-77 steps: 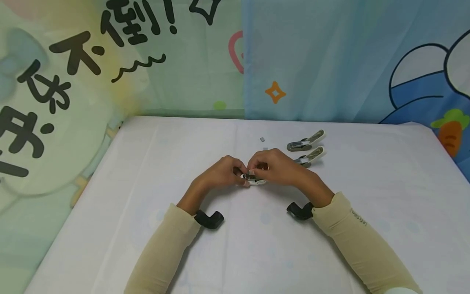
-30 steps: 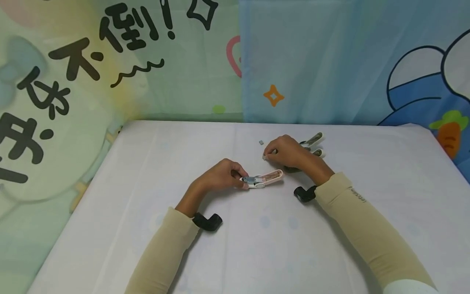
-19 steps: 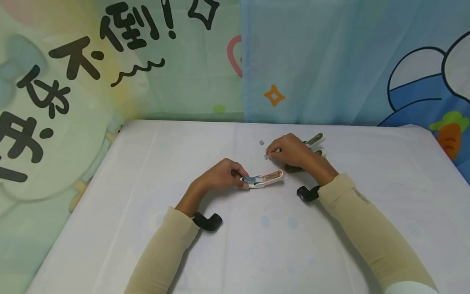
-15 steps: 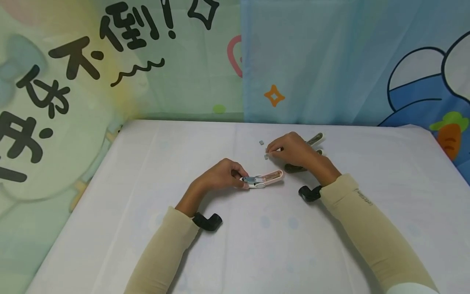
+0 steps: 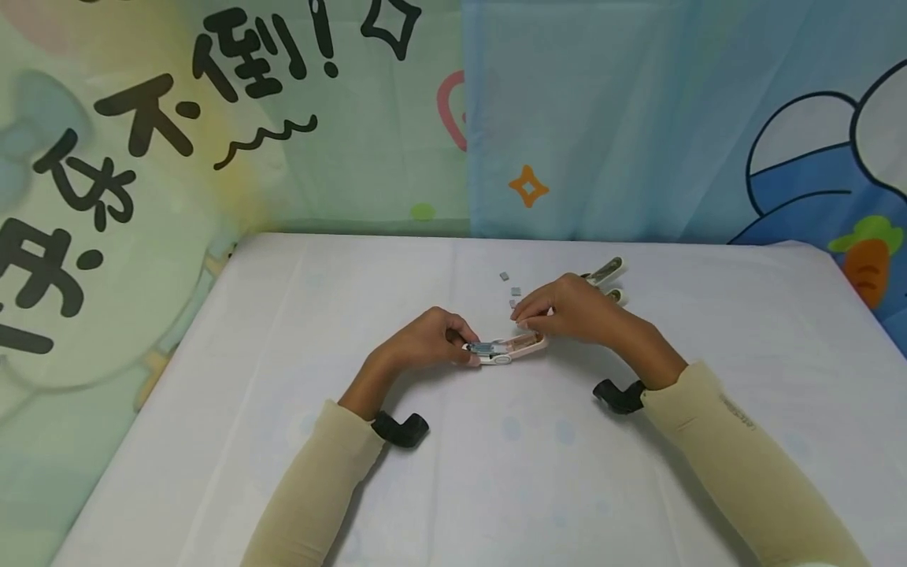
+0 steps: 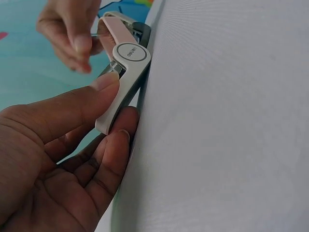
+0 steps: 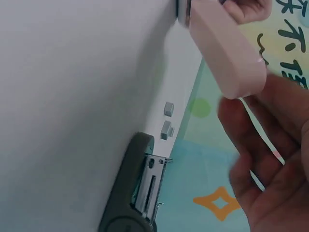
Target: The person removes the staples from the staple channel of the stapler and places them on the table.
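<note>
My left hand [image 5: 434, 342] pinches the front end of a pink-and-white stapler [image 6: 133, 53] between thumb and fingers. The stapler is swung open on the table, its pink arm [image 7: 227, 48] raised to the right. My right hand [image 5: 577, 311] hovers at the far end of that arm, its fingers loosely bent. The right wrist view shows nothing held between the fingers; any touch on the arm's tip cannot be made out. Beyond the right hand lie small grey staple strips [image 5: 516, 291], with another strip [image 5: 504, 276] farther back.
Two grey-green staplers lie behind my right hand, the back stapler [image 5: 605, 272] and the front stapler [image 5: 615, 296], both partly hidden by it. In the right wrist view one green stapler [image 7: 128, 193] shows its metal staple track. A white cloth covers the table [image 5: 496, 472]; printed curtains hang behind.
My right hand went from the stapler to the staple strips, let go of a strip beside them, then came back toward the pink arm. The left hand kept its grip.
</note>
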`<state>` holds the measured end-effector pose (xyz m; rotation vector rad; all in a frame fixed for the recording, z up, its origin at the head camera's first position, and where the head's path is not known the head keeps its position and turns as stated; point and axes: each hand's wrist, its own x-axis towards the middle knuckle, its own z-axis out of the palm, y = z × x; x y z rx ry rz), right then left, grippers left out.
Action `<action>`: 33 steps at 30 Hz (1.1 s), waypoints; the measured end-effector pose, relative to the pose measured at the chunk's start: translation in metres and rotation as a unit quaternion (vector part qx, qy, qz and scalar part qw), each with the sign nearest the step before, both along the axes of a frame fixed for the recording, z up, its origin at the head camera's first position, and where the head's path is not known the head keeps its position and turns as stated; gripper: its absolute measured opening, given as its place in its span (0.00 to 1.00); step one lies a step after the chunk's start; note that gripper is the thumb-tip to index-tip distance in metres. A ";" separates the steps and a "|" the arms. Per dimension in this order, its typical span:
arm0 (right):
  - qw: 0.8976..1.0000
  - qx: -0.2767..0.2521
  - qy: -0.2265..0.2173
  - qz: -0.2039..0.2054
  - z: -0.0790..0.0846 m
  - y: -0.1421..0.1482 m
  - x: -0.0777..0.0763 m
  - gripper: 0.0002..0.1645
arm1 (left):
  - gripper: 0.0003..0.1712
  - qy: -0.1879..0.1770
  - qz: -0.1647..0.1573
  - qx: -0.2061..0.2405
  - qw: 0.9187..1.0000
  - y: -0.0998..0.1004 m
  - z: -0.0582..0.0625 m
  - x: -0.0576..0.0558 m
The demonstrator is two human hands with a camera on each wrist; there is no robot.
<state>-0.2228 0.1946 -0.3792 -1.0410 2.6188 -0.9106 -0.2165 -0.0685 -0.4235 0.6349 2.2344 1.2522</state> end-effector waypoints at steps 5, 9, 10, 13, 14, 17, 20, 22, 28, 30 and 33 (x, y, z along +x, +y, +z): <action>0.998 0.019 -0.054 0.026 -0.004 0.007 0.012 0.13 | 0.12 0.000 0.002 -0.005 1.000 0.000 0.000 0.000; 0.999 0.040 -0.023 0.023 -0.006 0.010 0.020 0.09 | 0.12 0.007 0.000 -0.009 1.000 0.002 -0.001 0.000; 0.999 0.045 -0.014 0.019 -0.005 0.010 0.021 0.08 | 0.12 0.014 -0.002 -0.011 1.000 0.003 -0.001 0.001; 0.998 0.059 -0.003 0.009 -0.001 0.014 0.025 0.08 | 0.13 0.042 -0.017 -0.021 0.999 0.009 0.000 0.003; 0.998 0.065 -0.002 0.006 0.001 0.015 0.026 0.08 | 0.14 0.050 -0.024 -0.023 0.998 0.012 0.000 0.004; 0.997 0.079 -0.007 0.003 0.004 0.023 0.029 0.09 | 0.13 0.070 -0.044 -0.028 0.996 0.021 0.000 0.007; 0.997 0.083 -0.007 0.009 0.005 0.031 0.030 0.10 | 0.12 0.085 -0.059 -0.033 0.994 0.030 0.001 0.010; 0.996 0.085 0.002 0.011 0.007 0.037 0.032 0.10 | 0.11 0.098 -0.071 -0.037 0.992 0.037 0.002 0.011; 0.993 0.109 0.039 0.006 0.013 0.054 0.037 0.10 | 0.09 0.123 -0.101 -0.057 0.986 0.062 0.007 0.008; 0.992 0.119 0.046 0.003 0.015 0.060 0.039 0.09 | 0.09 0.130 -0.107 -0.071 0.983 0.071 0.007 0.007; 0.990 0.136 0.046 -0.009 0.018 0.070 0.043 0.10 | 0.09 0.142 -0.121 -0.091 0.978 0.085 0.008 0.007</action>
